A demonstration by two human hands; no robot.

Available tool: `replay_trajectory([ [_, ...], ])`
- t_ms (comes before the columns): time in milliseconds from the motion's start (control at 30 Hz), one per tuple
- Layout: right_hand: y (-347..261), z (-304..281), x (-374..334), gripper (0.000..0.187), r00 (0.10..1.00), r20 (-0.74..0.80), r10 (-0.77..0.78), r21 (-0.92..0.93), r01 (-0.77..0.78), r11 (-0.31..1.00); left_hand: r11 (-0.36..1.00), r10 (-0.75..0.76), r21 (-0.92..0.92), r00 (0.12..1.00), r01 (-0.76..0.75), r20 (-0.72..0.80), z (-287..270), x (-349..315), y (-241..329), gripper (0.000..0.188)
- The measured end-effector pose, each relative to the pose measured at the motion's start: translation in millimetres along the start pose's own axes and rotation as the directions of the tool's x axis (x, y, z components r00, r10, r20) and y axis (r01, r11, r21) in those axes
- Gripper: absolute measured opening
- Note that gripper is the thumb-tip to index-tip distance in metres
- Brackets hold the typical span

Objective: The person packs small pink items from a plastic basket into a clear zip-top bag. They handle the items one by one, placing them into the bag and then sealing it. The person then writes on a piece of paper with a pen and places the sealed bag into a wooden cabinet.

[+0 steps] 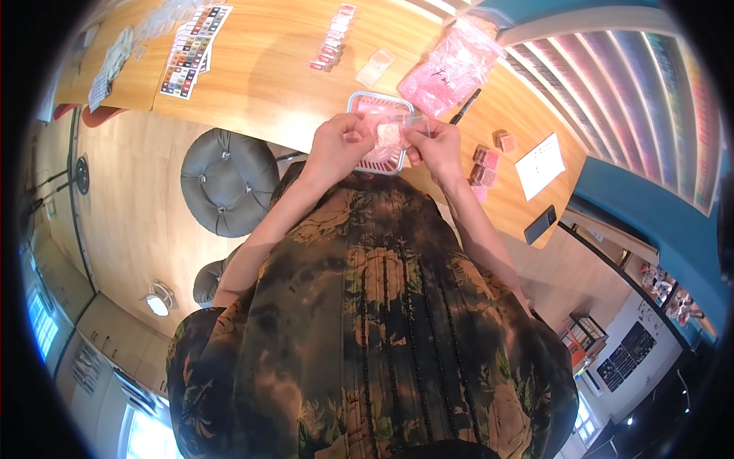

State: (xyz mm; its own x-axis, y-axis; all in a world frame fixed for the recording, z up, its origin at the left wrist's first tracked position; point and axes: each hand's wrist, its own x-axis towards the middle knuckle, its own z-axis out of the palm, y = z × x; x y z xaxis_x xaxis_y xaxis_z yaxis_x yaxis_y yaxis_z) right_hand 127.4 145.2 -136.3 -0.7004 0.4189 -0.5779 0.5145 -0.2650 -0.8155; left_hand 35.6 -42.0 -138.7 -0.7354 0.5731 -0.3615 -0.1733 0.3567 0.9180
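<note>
Between my two hands, a small clear plastic box [388, 136] with pale pink bead-like grains in it is held over a slatted basket [380, 96]. My left hand [339, 147] has its fingers curled in at the box's left side. On the other side, my right hand [436, 148] pinches the box's right edge, where a clear flap like a lid stands up. The basket has a pale blue rim and pink showing inside; the hands and box cover part of it. Close beyond its right side lies a large clear bag of pink beads [443, 80].
A black marker [466, 106] lies right of the bag. Several small filled boxes [483, 157], a white paper [540, 166] and a phone [540, 224] are farther right. Beyond the basket are an empty clear box [375, 66], a row of small boxes [333, 37] and colour charts [193, 53].
</note>
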Motion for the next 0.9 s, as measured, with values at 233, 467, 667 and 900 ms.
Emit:
replay_trajectory([
  [233, 3.3, -1.8, 2.0, 0.010, 1.000, 0.020, -0.002, 0.008, 0.002, 1.000, 1.000, -0.014, -0.002, 1.000, 0.014, 0.001, -0.9, -1.5, 3.4, 0.007],
  [467, 1.0, -8.2, -3.3, 0.008, 0.997, 0.073, -0.007, 0.049, 0.003, 0.999, 0.999, -0.028, -0.025, 0.999, 0.029, 0.020, -2.2, -3.1, 1.5, 0.009],
  [667, -5.3, -19.5, -10.0, 0.008, 0.981, 0.184, -0.058, 0.193, 0.022, 0.981, 0.970, 0.214, 0.130, 0.974, -0.204, -0.073, -7.6, -15.8, 34.9, 0.027],
  [900, -33.7, -9.4, -18.7, 0.008, 0.968, 0.215, -0.126, 0.225, 0.077, 0.971, 0.826, 0.487, 0.311, 0.873, -0.469, 0.025, -5.3, -13.6, 54.1, 0.054],
])
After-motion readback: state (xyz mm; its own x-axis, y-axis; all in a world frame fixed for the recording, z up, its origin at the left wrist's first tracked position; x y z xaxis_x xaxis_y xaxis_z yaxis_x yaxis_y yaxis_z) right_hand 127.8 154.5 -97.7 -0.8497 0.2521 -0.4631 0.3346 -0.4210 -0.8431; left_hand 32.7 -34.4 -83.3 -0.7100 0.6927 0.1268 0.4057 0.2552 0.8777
